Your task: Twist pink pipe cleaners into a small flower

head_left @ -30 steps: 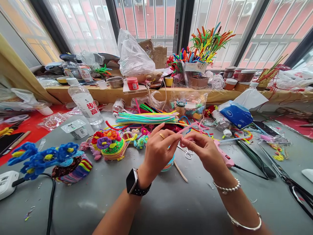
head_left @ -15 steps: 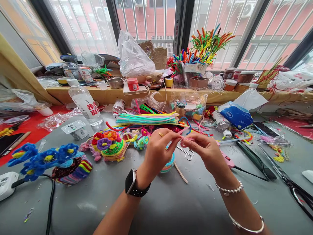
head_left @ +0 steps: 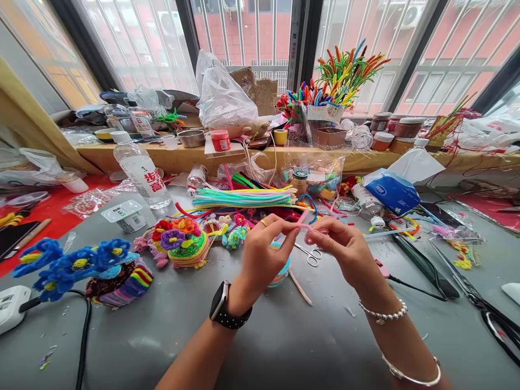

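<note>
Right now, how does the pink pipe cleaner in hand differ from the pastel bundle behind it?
The pink pipe cleaner is one bent strand; the pastel bundle is many straight ones. The pink pipe cleaner is pinched above the table by the left hand and right hand; the pastel bundle lies on it, untouched. Both are fuzzy craft stems.

Small scissors (head_left: 311, 254) lie on the worktop (head_left: 264, 336) just beneath the fingers (head_left: 286, 238); pastel pipe cleaners (head_left: 244, 196) beyond them; water bottle (head_left: 140, 170) far left; tissue pack (head_left: 392, 190) to the right.

The clear plastic water bottle (head_left: 140, 170) is showing red characters 步步高 on its label. Other print is looking too small to read.
</note>
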Demonstrator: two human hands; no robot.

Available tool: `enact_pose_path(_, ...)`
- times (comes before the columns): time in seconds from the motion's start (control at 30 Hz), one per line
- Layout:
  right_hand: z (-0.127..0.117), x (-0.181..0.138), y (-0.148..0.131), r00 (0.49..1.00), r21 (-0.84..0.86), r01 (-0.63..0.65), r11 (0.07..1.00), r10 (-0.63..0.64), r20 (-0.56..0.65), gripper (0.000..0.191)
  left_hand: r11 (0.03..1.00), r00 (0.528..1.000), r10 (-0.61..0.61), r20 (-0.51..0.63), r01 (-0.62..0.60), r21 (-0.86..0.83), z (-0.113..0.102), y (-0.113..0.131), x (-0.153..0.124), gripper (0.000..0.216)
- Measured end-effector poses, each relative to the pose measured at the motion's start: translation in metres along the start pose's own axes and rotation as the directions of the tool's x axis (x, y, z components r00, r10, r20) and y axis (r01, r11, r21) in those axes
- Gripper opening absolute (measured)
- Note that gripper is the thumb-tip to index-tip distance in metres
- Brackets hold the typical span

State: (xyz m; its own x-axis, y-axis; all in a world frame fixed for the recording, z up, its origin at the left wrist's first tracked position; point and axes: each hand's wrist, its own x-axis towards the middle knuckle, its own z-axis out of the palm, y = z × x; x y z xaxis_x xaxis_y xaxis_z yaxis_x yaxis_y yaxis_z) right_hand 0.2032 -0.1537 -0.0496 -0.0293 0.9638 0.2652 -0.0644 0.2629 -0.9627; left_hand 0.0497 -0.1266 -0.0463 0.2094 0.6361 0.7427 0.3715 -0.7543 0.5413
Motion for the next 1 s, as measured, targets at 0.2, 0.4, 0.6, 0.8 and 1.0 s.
enact_pose_path(0.2,0.01,0.001,0.007,0.994,-0.026,0.092,0.995,-0.093,-0.061,0.005,0.977,0.974,-0.209,-0.082,0.205,-0.056,0.007,0.008,-0.004,0.009)
enact_pose_path(0.4,0.01,0.002,0.012,0.977,-0.028,0.114,0.993,-0.117,-0.18,0.007,0.842,0.912,-0.407,0.057,0.399,-0.364,0.005,0.011,-0.001,0.02)
enact_pose_path(0.6,0.014,0.002,0.014,0.978,-0.009,0.113,0.994,-0.113,-0.176,0.006,0.535,0.801,-0.566,0.196,0.537,-0.652,0.005,0.01,0.001,0.027)
enact_pose_path(0.8,0.019,0.0,0.012,0.973,-0.036,0.153,0.988,-0.157,-0.169,0.006,0.226,0.688,-0.638,0.346,0.596,-0.77,0.006,0.011,0.003,0.039)
enact_pose_path(1.0,0.019,-0.002,0.008,0.968,-0.125,0.178,0.976,-0.196,-0.156,0.006,0.078,0.633,-0.576,0.518,0.673,-0.736,0.007,0.007,0.004,0.036)
